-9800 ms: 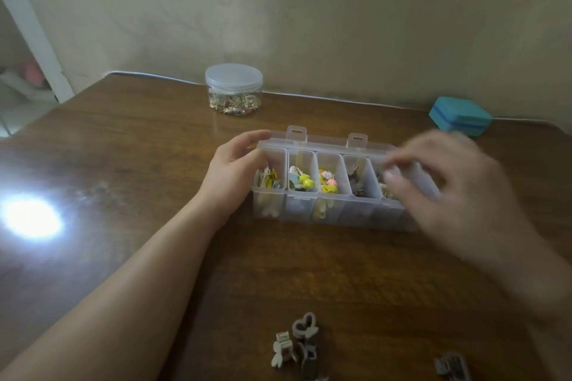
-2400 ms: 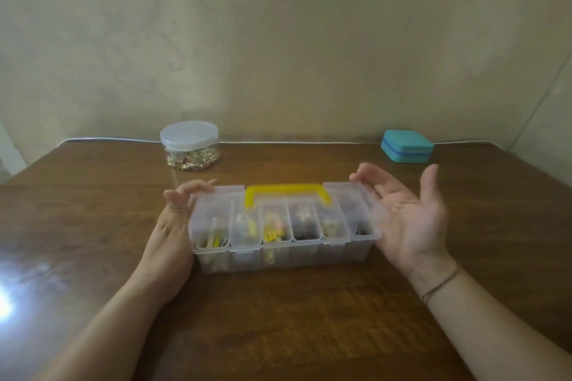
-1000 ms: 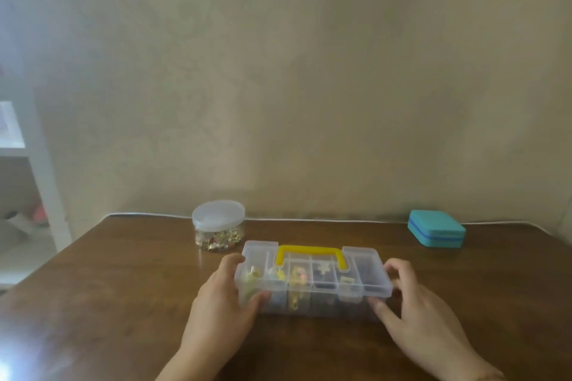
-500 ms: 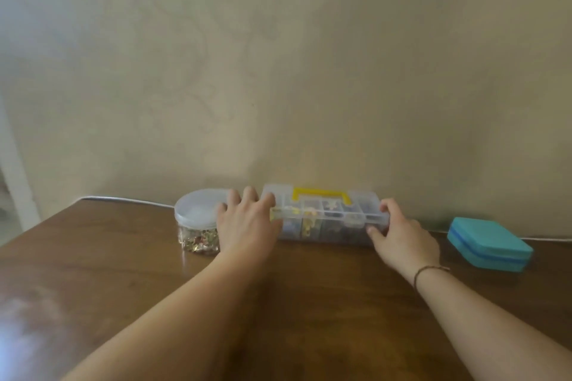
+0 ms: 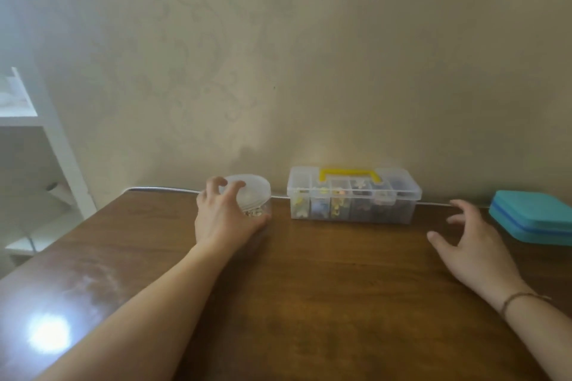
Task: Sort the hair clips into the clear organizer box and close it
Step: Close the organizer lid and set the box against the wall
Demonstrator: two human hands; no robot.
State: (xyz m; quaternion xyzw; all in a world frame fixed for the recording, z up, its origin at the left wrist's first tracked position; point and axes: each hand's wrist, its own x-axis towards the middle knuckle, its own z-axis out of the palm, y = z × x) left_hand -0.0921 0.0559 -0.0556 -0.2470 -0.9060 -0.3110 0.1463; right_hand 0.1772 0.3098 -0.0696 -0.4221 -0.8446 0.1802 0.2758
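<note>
A: What do you see of the surface and the room?

B: I see a brown wooden table [image 5: 325,303], glossy, with a bright glare spot on its near left part. Behind it is a beige wall [image 5: 309,56] with a faint pattern, and a thin white cable [image 5: 161,188] runs along the table's far edge. Left of the table there is a white shelf [image 5: 46,133].

A: And the box?

B: The box [image 5: 353,195] is clear plastic, its lid is down, and a yellow handle [image 5: 349,175] lies flat on the lid. Through the front I see several compartments with small colourful clips [image 5: 335,207]; I cannot tell them one from another. It stands at the far edge of the table, against the wall.

A: How does it lie?

B: Its long axis goes left to right, along the wall, and a long side faces me.

A: The hands?

B: My left hand [image 5: 226,216] is left of the box, fingers curled on a round jar [image 5: 253,198] with a clear lid, grasping it. My right hand [image 5: 473,244] is right of the box, apart from it, fingers spread and loose, holding nothing. It is near a teal case [image 5: 535,216], which lies right of the box.
</note>
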